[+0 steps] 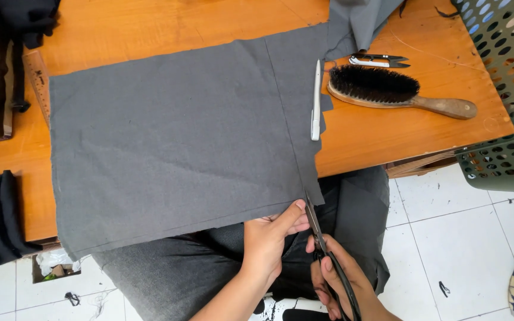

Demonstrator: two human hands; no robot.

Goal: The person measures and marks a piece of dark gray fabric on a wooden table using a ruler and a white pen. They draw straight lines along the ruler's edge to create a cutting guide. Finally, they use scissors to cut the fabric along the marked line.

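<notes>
On the orange wooden surface (pixel 388 137) lies grey cloth (pixel 174 142), its lower edge pinched by the left hand (pixel 272 235) while the right hand (pixel 340 279) grips black scissors (pixel 319 235) at lower centre.

The cloth (pixel 179 137) lies on the table (pixel 388 131), ahead of both hands. The left hand (pixel 269 238) pinches its near edge, just left of the right hand (pixel 334 279) with the scissors (pixel 322 244). A pen (pixel 316 101), brush (pixel 394 89) and snips (pixel 379 60) lie farther ahead, to the right.

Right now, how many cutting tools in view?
2. Black scissors in the right hand, blades at the near edge of the grey fabric. Small thread snips lie at the table's far edge beyond the brush. More may be hidden under cloth.
</notes>
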